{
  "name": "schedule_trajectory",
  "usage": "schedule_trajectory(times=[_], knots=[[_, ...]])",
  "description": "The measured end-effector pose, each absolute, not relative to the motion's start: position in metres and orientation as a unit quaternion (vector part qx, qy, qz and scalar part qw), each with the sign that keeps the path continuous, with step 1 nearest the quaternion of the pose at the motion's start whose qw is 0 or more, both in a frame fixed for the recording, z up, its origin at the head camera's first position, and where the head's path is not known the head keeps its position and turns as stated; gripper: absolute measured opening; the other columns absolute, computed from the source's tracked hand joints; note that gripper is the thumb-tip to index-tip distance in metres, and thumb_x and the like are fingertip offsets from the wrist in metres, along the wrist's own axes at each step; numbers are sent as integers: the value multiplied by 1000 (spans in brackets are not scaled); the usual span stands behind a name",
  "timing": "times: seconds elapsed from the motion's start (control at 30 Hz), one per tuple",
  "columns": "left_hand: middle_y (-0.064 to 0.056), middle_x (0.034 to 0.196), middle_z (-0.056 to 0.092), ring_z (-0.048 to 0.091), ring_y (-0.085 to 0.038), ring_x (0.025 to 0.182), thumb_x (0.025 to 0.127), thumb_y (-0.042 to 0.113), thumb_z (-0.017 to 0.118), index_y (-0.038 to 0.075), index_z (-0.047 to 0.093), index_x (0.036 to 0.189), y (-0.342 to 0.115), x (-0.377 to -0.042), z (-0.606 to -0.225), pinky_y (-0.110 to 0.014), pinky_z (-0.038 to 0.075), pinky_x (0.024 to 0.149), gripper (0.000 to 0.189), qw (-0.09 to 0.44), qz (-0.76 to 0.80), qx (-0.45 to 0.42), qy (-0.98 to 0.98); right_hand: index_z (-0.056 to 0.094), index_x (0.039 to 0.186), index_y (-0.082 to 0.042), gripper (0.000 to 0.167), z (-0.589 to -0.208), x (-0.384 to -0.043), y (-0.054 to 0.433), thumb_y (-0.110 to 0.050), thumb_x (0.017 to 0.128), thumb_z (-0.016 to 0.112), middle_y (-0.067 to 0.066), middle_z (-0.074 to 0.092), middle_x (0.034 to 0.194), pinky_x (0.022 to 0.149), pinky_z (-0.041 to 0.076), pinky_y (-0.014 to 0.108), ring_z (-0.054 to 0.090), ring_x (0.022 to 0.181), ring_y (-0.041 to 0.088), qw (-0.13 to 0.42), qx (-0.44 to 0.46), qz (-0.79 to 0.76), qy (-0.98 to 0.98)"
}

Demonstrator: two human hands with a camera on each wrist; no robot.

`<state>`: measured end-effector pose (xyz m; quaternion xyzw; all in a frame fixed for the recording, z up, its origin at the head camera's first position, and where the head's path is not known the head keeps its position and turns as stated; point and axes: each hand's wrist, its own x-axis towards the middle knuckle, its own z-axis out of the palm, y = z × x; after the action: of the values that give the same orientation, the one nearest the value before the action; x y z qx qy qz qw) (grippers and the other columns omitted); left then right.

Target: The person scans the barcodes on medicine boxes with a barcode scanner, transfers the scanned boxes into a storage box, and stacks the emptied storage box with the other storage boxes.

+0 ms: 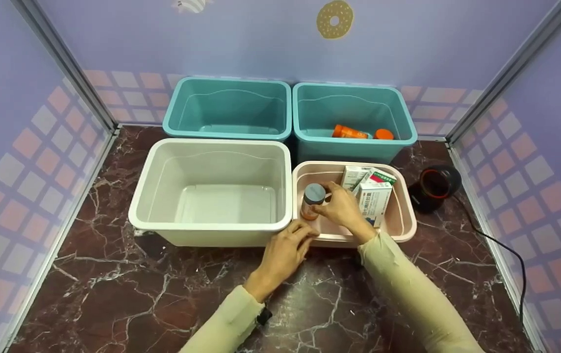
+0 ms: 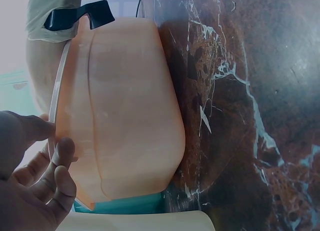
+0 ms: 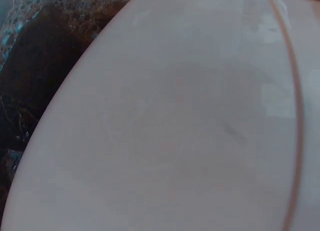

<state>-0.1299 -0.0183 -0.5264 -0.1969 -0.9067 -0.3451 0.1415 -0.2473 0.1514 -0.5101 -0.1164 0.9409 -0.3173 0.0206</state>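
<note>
A pill bottle (image 1: 314, 194) with a grey cap and an orange-brown body stands at the left end of the pink bin (image 1: 410, 223). My right hand (image 1: 342, 208) reaches over the front rim and grips the bottle from its right side. With thumb and fingers, my left hand (image 1: 283, 250) pinches the bin's rim at the front left corner; the left wrist view shows this hand (image 2: 42, 166) at the rim too. Medicine boxes (image 1: 374, 201) lean together in the bin's right half. The right wrist view shows only the bin's outer wall (image 3: 165, 116), no hand.
A large white bin (image 1: 212, 226) adjoins the pink bin on the left. Behind stand two teal bins, the left one (image 1: 226, 135) and the right one (image 1: 354, 142), which holds orange-capped bottles (image 1: 349, 132). A black corded device (image 1: 432, 189) sits at the right.
</note>
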Motion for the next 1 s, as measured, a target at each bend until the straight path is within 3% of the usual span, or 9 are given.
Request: schedule_trajectory(times=[0.63,1.0], knots=[[7,109,65,70,-17,87,96,18,67,23,73,108,-18,-128,-526,-31,60,69,14,134,-342,-190,-910,60,122,3,58,-514,-245,148,-24,76,84,21,66,110,87,56,48,70,98,35,15,-118,-298,947],[7,108,65,70,-15,89,96,19,67,22,73,107,-18,-129,-526,-30,60,73,13,139,-354,-192,-905,59,128,3,62,-510,-244,151,-23,77,83,20,66,116,89,54,48,69,100,35,20,-114,-313,943]])
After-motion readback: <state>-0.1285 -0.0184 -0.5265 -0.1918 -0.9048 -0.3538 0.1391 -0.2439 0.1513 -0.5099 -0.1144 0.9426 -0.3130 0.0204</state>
